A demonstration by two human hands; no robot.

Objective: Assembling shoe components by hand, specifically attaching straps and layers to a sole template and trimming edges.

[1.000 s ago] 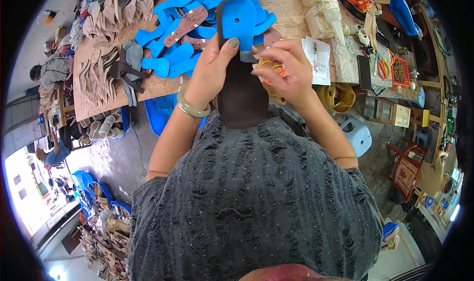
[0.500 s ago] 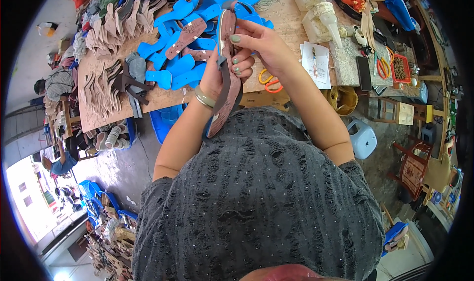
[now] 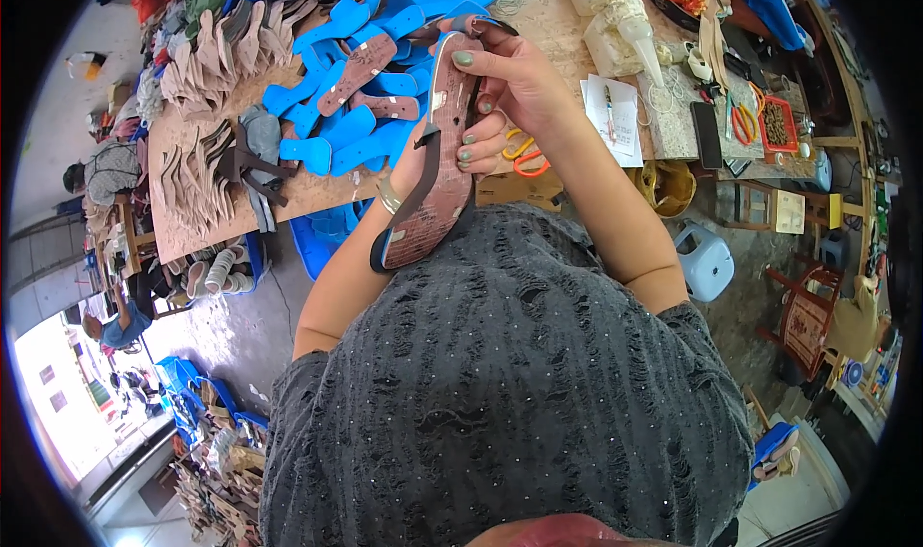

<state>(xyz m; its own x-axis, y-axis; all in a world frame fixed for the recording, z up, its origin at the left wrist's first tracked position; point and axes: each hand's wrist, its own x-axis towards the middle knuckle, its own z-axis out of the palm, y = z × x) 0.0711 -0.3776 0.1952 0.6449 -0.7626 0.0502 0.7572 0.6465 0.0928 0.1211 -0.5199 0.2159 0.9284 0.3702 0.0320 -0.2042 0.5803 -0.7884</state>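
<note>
A sandal sole [image 3: 445,177] with a brownish-pink, patterned upper face and small pale patches is held up in front of my chest. Dark straps run along its left edge and at its far end. My left hand [image 3: 408,170] is closed round it from behind, with fingertips curling over the right edge; the sole hides its palm. At the far end my right hand [image 3: 519,78] grips it, thumb pressed on the upper face and fingers by the dark strap. Beyond lie loose blue sole pieces [image 3: 348,129] and another pink patterned sole [image 3: 358,74] among them.
Stacks of beige sole pieces [image 3: 197,177] stand on the wooden table's left side. Orange-handled scissors [image 3: 524,153] lie right of my hands, near paper with a pen [image 3: 610,114], a black phone [image 3: 706,134] and a red basket [image 3: 777,126]. A blue stool [image 3: 704,261] stands on the floor.
The sole has turned so more of its patterned upper face shows, and its near end has swung left. My right hand's fingers have shifted to the strap at the far end.
</note>
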